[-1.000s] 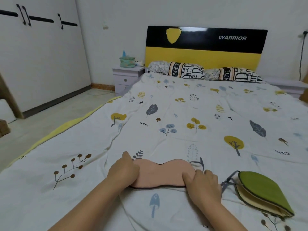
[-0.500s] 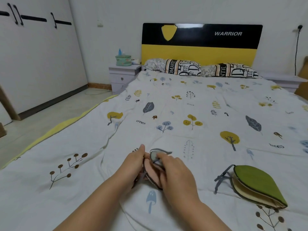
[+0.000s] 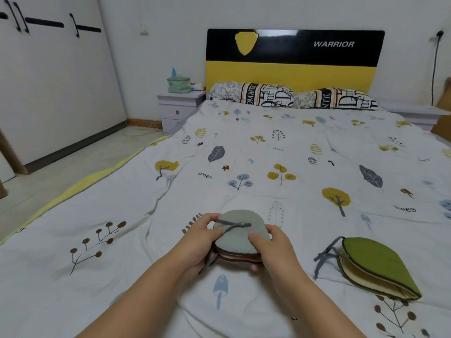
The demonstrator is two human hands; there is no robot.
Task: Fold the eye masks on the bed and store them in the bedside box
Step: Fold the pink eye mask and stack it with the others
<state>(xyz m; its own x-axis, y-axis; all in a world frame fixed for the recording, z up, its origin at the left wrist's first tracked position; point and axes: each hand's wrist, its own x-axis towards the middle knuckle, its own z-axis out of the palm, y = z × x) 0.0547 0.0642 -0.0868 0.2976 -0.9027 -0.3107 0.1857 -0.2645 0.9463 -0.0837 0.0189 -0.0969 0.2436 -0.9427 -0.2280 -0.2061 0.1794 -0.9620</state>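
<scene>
A pink eye mask (image 3: 238, 234) is folded in half, its grey-green back face up and a grey strap lying across it. Both hands hold it just above the quilt near the bed's foot. My left hand (image 3: 199, 242) grips its left edge, thumb on top. My right hand (image 3: 269, 250) pinches its right edge. A green eye mask (image 3: 375, 262) lies folded on the quilt to the right, its grey strap trailing left. A teal box (image 3: 178, 84) stands on the bedside table (image 3: 180, 106) at the far left of the headboard.
The leaf-print quilt (image 3: 268, 154) covers the whole bed, with two patterned pillows (image 3: 266, 93) at the black and yellow headboard (image 3: 292, 59). Bare floor (image 3: 61, 172) and a white wardrobe (image 3: 48, 81) lie to the left. A second bedside table (image 3: 415, 113) stands at the far right.
The pink mask lay flat and spread out between both hands. It has been folded in half and lifted slightly, its grey-green back now on top.
</scene>
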